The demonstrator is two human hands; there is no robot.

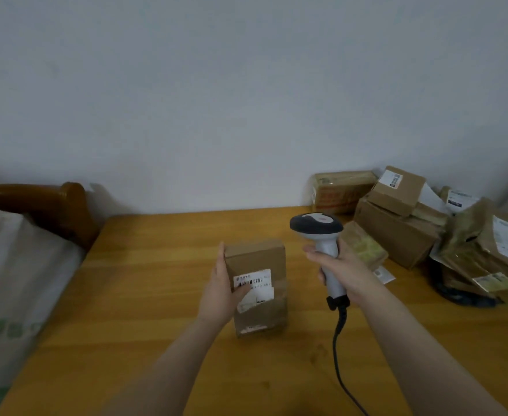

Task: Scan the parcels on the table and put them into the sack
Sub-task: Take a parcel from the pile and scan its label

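A small brown cardboard parcel [261, 283] with a white barcode label lies on the wooden table [144, 295] near its middle. My left hand [221, 291] holds the parcel along its left side, thumb lying over the label. My right hand [341, 273] grips the white handle of a barcode scanner [317, 228], whose dark head sits above and to the right of the parcel. The scanner's black cable trails down toward the front edge. A white woven sack [12, 280] stands at the table's left.
A pile of several brown parcels [403, 223] fills the back right corner against the wall. Crumpled taped packets [487, 253] lie at the far right over a dark object. A wooden chair back [51, 208] shows behind the sack.
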